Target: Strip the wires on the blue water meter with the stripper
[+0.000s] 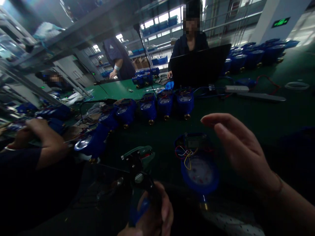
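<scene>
My left hand [152, 214] is closed around the handles of a pair of pliers-like tool [137, 167] with green jaws, held low at the bottom centre. My right hand [236, 147] hovers open with fingers apart, just right of a blue water meter [199, 167] lying on the green table. That meter has its top open, showing a small circuit board and loose red, yellow and blue wires [185, 154]. My right hand does not touch it.
A curved row of blue meters [147, 108] with brass fittings runs across the table [258, 114]. A co-worker's hand [46, 137] works at the left. Two people stand at the far side, one behind a black laptop [199, 68]. More meters are stacked at back right [258, 54].
</scene>
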Tool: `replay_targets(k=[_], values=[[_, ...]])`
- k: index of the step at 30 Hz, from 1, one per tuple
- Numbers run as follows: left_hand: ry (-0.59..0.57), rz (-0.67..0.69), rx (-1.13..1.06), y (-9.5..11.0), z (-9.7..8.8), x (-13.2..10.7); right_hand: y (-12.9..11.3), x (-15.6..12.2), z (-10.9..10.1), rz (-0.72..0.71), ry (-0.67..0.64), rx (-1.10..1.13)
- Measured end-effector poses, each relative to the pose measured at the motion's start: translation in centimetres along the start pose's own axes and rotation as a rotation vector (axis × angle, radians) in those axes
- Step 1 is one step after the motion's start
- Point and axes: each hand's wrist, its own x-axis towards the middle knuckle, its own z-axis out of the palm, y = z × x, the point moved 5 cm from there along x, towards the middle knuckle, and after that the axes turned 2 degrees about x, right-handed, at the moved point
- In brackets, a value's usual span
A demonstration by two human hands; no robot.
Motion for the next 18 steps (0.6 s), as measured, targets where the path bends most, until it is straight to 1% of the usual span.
replay_targets(k=[2,3,4,6,9,11,12,15,18], values=[[0.081,0.086,-0.015,-0.1,-0.1,-0.9,1.5,0.7,-1.4,0.118,0.184,0.219],[0.123,0.128,-0.028,-0.2,-0.1,-1.4,2.3,1.1,-2.0,0.166,0.248,0.316],[0.156,0.151,-0.043,-0.4,-0.1,-1.8,3.1,1.4,-2.4,0.216,0.294,0.393],[0.197,0.143,-0.069,-0.8,-0.1,-2.3,4.2,1.8,-2.9,0.323,0.341,0.479],[0.32,0.09,-0.093,-1.0,-0.5,-2.3,4.8,1.2,-3.0,0.435,0.319,0.447],[0.375,0.074,-0.084,-0.9,-0.9,-2.2,4.5,-0.1,-2.8,0.443,0.282,0.333],[0.378,0.075,-0.069,-0.8,-1.0,-2.1,4.3,-0.8,-2.7,0.43,0.255,0.262],[0.32,0.117,-0.009,-0.3,-1.4,-1.8,4.1,-3.2,-2.1,0.4,0.127,0.103],[0.315,0.145,0.031,0.2,-1.9,-1.4,4.3,-4.8,-1.8,0.374,0.028,0.075]])
